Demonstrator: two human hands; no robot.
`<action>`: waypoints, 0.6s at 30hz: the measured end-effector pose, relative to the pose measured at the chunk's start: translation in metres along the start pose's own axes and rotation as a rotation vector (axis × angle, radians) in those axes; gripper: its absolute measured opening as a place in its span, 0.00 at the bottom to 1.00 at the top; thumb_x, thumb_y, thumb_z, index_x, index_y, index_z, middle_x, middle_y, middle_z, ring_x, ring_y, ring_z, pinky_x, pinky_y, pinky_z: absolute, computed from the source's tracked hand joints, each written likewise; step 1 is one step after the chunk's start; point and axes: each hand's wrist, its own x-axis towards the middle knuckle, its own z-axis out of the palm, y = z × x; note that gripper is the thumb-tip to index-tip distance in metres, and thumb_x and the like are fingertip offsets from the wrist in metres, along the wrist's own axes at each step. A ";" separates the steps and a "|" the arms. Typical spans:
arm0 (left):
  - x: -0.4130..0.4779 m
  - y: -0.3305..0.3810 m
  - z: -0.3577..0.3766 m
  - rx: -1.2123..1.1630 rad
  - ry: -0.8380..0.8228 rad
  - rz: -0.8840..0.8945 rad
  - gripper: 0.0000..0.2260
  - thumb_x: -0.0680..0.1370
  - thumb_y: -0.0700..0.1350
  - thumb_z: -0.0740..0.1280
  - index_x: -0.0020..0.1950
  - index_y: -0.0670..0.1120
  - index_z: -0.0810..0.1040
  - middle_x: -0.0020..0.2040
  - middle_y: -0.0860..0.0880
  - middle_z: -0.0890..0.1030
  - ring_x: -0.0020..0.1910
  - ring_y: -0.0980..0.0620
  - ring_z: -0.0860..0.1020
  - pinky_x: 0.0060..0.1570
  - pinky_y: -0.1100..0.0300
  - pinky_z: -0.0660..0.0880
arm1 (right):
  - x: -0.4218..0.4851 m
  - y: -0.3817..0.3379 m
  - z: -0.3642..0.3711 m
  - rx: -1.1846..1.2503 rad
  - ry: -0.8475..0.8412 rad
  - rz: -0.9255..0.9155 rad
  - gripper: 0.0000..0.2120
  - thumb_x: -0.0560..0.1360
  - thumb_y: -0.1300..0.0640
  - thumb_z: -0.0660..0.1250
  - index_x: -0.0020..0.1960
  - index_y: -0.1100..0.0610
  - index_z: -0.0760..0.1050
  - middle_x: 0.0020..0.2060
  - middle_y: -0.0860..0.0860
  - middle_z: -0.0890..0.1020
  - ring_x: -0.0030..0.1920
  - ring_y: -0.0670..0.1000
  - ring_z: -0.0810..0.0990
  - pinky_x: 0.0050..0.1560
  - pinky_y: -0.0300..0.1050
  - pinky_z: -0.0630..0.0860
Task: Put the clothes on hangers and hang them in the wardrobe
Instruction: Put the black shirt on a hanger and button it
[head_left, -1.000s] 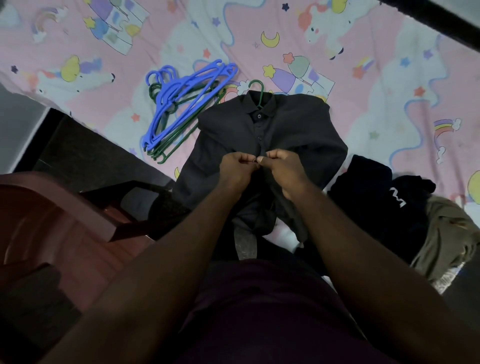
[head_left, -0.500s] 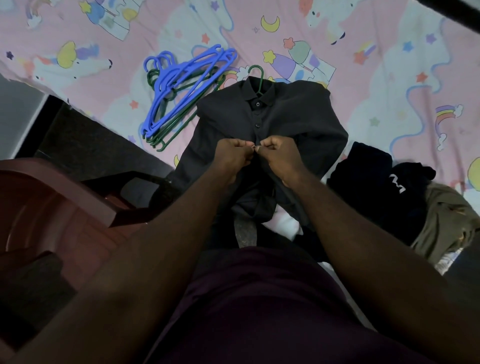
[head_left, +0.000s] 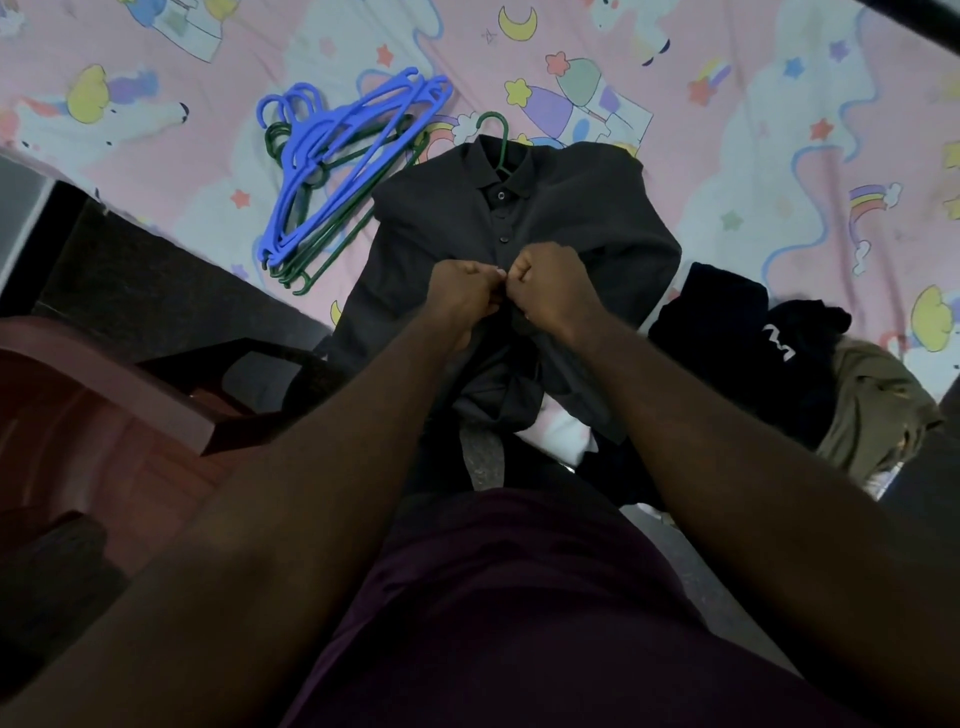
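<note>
Left hand (head_left: 462, 293) and right hand (head_left: 545, 291) are pinching the dark shirt (head_left: 571, 218) placket; blue hangers (head_left: 337, 156) are lying at ten o'clock on the bed (head_left: 779, 130).

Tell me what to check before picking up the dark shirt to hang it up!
1. Green plastic hanger inside the dark grey button-up shirt: ok, its hook sticks out past the collar.
2. Top two buttons fastened: ok, both look closed.
3. Third button: cannot tell, the left hand and right hand pinch the placket there and cover it.
4. Hook free to grab: ok, nothing lies on it.
5. Shirt clear of the pile of blue and green plastic hangers: cannot tell, the pile's ends reach the shirt's edge.
6. Wardrobe ready: cannot tell, it is not in view.
</note>
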 end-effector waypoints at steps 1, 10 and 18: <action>0.001 -0.001 0.000 -0.019 0.006 -0.007 0.06 0.78 0.36 0.66 0.40 0.41 0.78 0.41 0.42 0.81 0.38 0.50 0.79 0.40 0.60 0.78 | 0.000 -0.001 0.001 -0.036 0.009 -0.017 0.08 0.74 0.60 0.67 0.36 0.58 0.78 0.31 0.50 0.81 0.35 0.50 0.80 0.42 0.46 0.78; 0.007 0.002 -0.008 -0.113 -0.113 -0.090 0.07 0.79 0.37 0.65 0.42 0.45 0.76 0.38 0.48 0.80 0.36 0.55 0.78 0.37 0.64 0.75 | -0.005 0.007 0.010 1.101 -0.186 0.505 0.06 0.77 0.61 0.64 0.42 0.57 0.78 0.32 0.49 0.77 0.37 0.48 0.78 0.43 0.40 0.74; 0.023 -0.001 -0.022 0.275 -0.098 0.153 0.12 0.78 0.45 0.68 0.35 0.46 0.71 0.31 0.48 0.73 0.31 0.53 0.70 0.35 0.58 0.69 | -0.014 -0.002 0.024 1.071 0.013 0.377 0.06 0.75 0.68 0.66 0.47 0.58 0.75 0.38 0.52 0.80 0.36 0.44 0.80 0.42 0.37 0.76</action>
